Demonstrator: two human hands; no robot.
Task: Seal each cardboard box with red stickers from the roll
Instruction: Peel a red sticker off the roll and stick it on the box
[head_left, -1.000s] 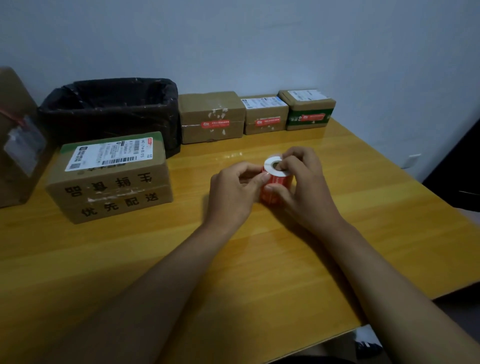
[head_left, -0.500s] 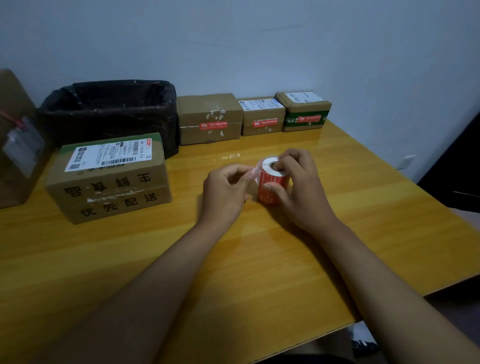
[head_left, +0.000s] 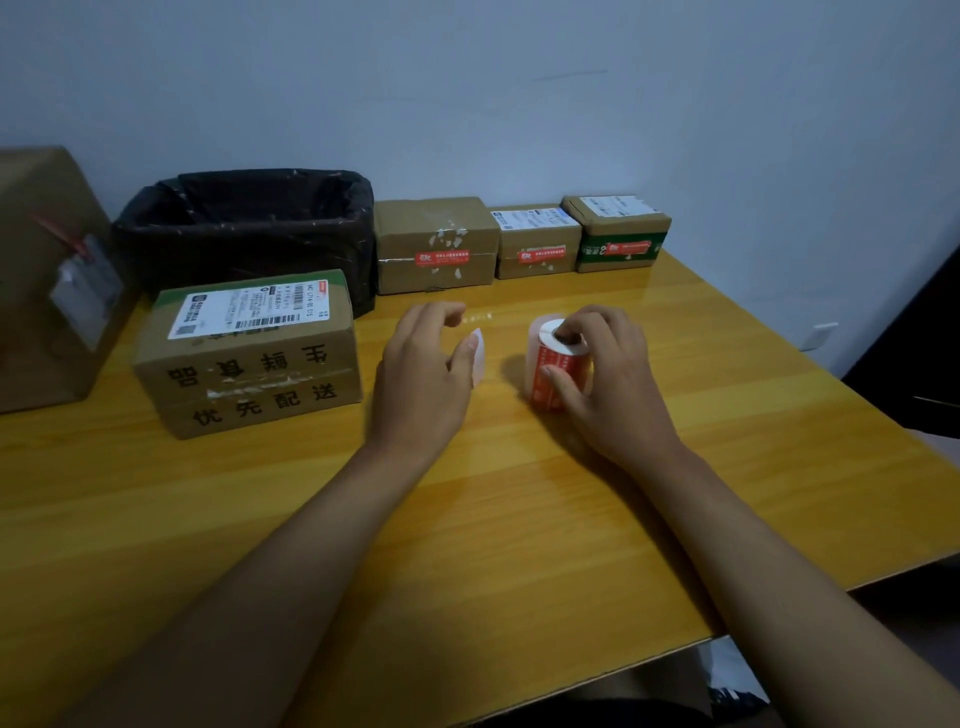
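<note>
The red sticker roll (head_left: 556, 371) stands upright on the yellow wooden table (head_left: 519, 519). My right hand (head_left: 608, 384) grips it, thumb on its side and a fingertip in its white core. My left hand (head_left: 421, 379) is to the left of the roll, fingers curled, with a peeled sticker (head_left: 478, 358) hanging pale side out from the thumb tip. A cardboard box (head_left: 249, 358) with a white shipping label and black characters lies just left of that hand. Three smaller boxes (head_left: 435, 244) (head_left: 537, 241) (head_left: 618, 234) stand along the back wall, each with a red sticker on its front.
A bin lined with a black bag (head_left: 244, 228) stands at the back left, behind the labelled box. A large cardboard box (head_left: 41, 275) fills the far left edge. The table's right and near edges drop off to the floor.
My left hand has pulled away to the left from the roll, taking a peeled sticker with it. My right hand still holds the roll in place.
</note>
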